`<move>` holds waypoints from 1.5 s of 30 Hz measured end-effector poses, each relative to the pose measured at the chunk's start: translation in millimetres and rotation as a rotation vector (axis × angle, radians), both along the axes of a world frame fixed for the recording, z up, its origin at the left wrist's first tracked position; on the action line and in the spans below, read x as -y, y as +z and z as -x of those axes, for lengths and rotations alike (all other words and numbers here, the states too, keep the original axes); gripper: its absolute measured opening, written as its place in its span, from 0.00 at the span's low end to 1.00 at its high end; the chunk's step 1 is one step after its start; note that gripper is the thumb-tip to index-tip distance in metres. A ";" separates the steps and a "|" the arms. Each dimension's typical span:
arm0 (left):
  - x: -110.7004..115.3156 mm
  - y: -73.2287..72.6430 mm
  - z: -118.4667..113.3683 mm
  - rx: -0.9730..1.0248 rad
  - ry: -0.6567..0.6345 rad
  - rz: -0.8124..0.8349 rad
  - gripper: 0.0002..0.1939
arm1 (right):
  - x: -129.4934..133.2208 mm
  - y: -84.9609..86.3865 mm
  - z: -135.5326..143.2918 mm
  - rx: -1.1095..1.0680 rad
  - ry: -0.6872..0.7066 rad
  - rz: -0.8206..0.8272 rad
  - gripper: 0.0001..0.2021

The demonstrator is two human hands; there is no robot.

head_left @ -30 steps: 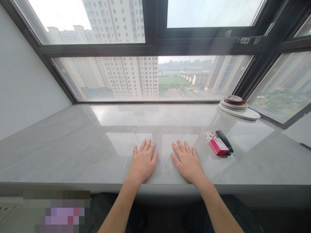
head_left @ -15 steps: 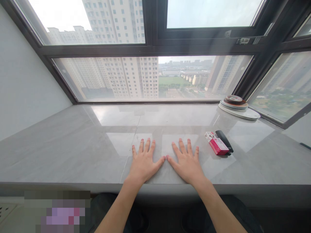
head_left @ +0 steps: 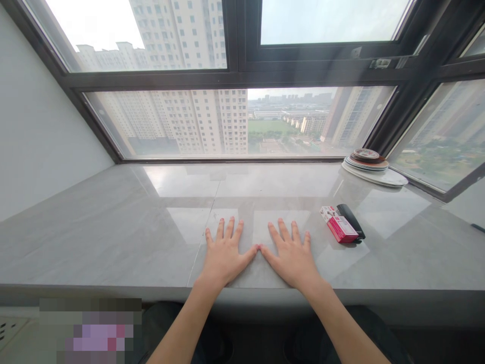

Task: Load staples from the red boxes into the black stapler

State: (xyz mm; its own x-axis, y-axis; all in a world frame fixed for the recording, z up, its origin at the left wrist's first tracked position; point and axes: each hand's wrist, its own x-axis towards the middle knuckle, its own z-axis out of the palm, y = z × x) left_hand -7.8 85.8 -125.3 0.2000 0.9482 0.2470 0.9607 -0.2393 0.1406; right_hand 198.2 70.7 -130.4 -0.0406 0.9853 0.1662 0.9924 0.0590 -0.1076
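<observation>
My left hand (head_left: 224, 255) lies flat on the grey marble-like sill (head_left: 94, 237), fingers spread and pointing at the window. Beside it my right hand (head_left: 291, 255) rests palm down in the same way, also holding nothing. The two thumb tips meet or nearly meet between the hands. To the right of my right hand is a pink and white box (head_left: 339, 225). A black object (head_left: 351, 221) lies against the box's right side; what it is, I cannot tell.
A stack of plates (head_left: 373, 169) stands at the back right corner, by the dark window frame (head_left: 235, 78). The sill's front edge (head_left: 397, 289) runs below my wrists. A small dark item (head_left: 478, 228) shows at the far right. Something pixelated lies at the lower left.
</observation>
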 end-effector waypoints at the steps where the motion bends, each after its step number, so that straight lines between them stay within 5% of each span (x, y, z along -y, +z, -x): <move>1: -0.3 -0.2 0.1 0.005 -0.001 0.000 0.42 | -0.1 0.2 0.0 0.000 0.001 0.001 0.40; 37: 0.8 6.4 0.9 0.055 0.000 0.043 0.41 | -0.2 0.1 -0.2 -0.016 -0.007 0.021 0.40; 41: 0.4 6.2 1.3 0.077 -0.003 0.039 0.40 | -1.4 3.8 -4.0 -0.123 0.029 0.029 0.37; 45: -0.8 5.9 2.2 0.116 -0.015 0.039 0.39 | -1.1 26.4 -33.4 -0.478 0.100 0.039 0.29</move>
State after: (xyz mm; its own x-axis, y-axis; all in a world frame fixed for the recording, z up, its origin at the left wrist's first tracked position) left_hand -10.1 86.6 -119.4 0.1864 0.9547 0.2318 0.9337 -0.2456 0.2604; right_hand 231.6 71.8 -104.0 -0.0634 0.9864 0.1520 0.8209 0.1381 -0.5542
